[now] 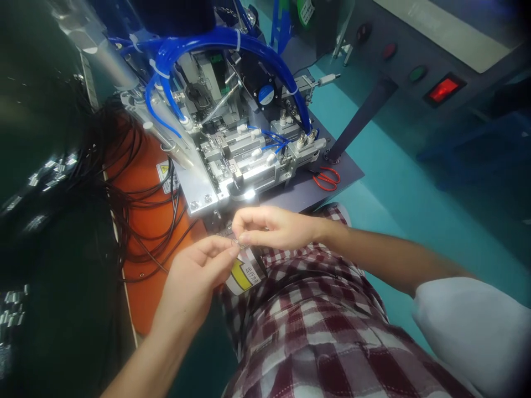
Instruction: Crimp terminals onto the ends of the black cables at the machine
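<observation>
My left hand (203,265) and my right hand (274,226) meet fingertip to fingertip in front of the machine (253,160). Both are closed in a pinch around a tiny, thin metallic piece (237,242), too small to name. Just beyond my fingers lies the machine's front edge, with a bright reflection on its metal. Below the pinch, a white and yellow label (244,273) with printed characters is partly covered by my left hand.
Red-handled scissors (327,178) lie on the dark base plate beside a slanted dark post (360,119). Black cables (141,193) tangle over the orange surface (145,265) at left. Blue tubes (207,40) arch over the machine. A lit red switch (444,90) is at upper right.
</observation>
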The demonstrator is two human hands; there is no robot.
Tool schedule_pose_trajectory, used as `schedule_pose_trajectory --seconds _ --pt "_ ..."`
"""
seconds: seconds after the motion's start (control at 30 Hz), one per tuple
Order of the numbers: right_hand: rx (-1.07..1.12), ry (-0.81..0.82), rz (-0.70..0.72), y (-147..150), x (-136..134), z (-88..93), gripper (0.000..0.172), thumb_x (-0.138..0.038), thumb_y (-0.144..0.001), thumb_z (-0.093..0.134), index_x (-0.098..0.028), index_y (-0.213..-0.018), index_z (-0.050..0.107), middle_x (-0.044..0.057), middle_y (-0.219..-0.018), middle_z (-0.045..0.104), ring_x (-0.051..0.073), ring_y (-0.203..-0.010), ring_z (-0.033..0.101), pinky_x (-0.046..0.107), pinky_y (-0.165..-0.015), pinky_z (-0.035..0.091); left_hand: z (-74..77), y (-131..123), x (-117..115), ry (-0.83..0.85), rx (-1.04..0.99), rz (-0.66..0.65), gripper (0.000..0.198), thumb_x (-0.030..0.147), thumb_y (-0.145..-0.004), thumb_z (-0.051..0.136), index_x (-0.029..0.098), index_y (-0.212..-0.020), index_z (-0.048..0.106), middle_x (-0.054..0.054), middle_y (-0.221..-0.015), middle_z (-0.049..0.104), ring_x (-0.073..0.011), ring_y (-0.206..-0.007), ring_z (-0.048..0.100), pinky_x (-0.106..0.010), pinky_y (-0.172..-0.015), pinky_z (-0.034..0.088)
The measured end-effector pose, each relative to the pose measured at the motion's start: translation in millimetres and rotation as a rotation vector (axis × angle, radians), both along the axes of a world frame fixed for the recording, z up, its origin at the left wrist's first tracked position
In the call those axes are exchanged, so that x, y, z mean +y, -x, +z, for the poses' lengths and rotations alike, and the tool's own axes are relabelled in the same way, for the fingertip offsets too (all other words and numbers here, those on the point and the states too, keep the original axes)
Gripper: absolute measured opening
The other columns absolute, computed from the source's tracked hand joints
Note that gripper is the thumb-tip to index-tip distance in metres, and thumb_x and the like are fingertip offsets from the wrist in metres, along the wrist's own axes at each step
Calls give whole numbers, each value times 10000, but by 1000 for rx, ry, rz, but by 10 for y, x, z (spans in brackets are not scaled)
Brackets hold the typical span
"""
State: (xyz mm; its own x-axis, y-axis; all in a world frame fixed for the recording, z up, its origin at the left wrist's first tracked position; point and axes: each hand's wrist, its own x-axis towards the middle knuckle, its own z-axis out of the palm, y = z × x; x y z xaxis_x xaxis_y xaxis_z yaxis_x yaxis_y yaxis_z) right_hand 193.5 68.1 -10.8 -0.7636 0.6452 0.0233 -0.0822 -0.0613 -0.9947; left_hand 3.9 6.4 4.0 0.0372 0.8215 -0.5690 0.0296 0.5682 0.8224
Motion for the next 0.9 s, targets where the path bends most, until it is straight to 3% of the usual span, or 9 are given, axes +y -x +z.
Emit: schedule_pose_trajectory --seconds 0.13,0.27,0.37,0.5,0.57,0.7,0.77,0.9 --pt "-90 108 -296 97 -115 -42 134 -264 -931 591 -159 -850 568 -44 -728 515 76 -575 415 225 -532 350 10 -4 14 -30 23 110 301 428 -703 798 166 -677 652 79 -460 333 -65 -446 296 -197 -426 260" --pt "-252 78 -404 183 -245 -21 179 -341 -880 671 -165 -869 637 -59 -637 534 74 -481 398 232 -458 287 6 14 24 -35 8 132 317 442 -706 799 161 -702 653 82 -470 352 -56 -414 288 -189 -389 235" --pt "-337 -101 -488 248 -295 40 122 -260 -884 660 -169 -805 637 -36 -663 604 91 -542 500 237 -544 371 10 30 11 -24 36 123 336 468 -711 796 167 -721 647 80 -462 382 -60 -395 315 -186 -379 261" --pt "-432 -430 -548 317 -290 49 157 -224 -920 598 -176 -771 593 17 -782 653 137 -715 575 266 -673 416 34 46 8 -125 220 96 337 485 -724 788 174 -798 682 18 -551 584 -101 -450 475 -205 -432 383" --pt "-420 -339 -531 339 -269 0 161 -240 -929 582 -182 -778 573 14 -773 647 135 -690 580 259 -648 425 27 65 30 -163 251 83 322 471 -728 783 169 -801 698 10 -556 600 -102 -463 484 -198 -439 372" --pt "-262 66 -431 343 -214 -99 180 -305 -947 563 -181 -816 572 -17 -737 630 97 -536 552 234 -534 430 -15 136 96 -97 143 53 300 453 -743 768 161 -759 700 58 -479 457 -65 -434 357 -180 -420 280" --pt "-243 69 -440 328 -195 -100 189 -320 -958 555 -174 -847 601 -19 -748 633 89 -536 541 232 -536 427 -27 168 121 -90 108 53 297 440 -736 774 153 -738 699 64 -486 424 -55 -446 323 -177 -425 251" --pt "-318 -74 -477 324 -203 -27 166 -317 -943 589 -171 -882 642 -12 -778 672 92 -575 534 240 -559 400 -28 190 128 -105 105 30 282 424 -731 773 150 -730 704 47 -496 458 -65 -445 343 -198 -420 250"
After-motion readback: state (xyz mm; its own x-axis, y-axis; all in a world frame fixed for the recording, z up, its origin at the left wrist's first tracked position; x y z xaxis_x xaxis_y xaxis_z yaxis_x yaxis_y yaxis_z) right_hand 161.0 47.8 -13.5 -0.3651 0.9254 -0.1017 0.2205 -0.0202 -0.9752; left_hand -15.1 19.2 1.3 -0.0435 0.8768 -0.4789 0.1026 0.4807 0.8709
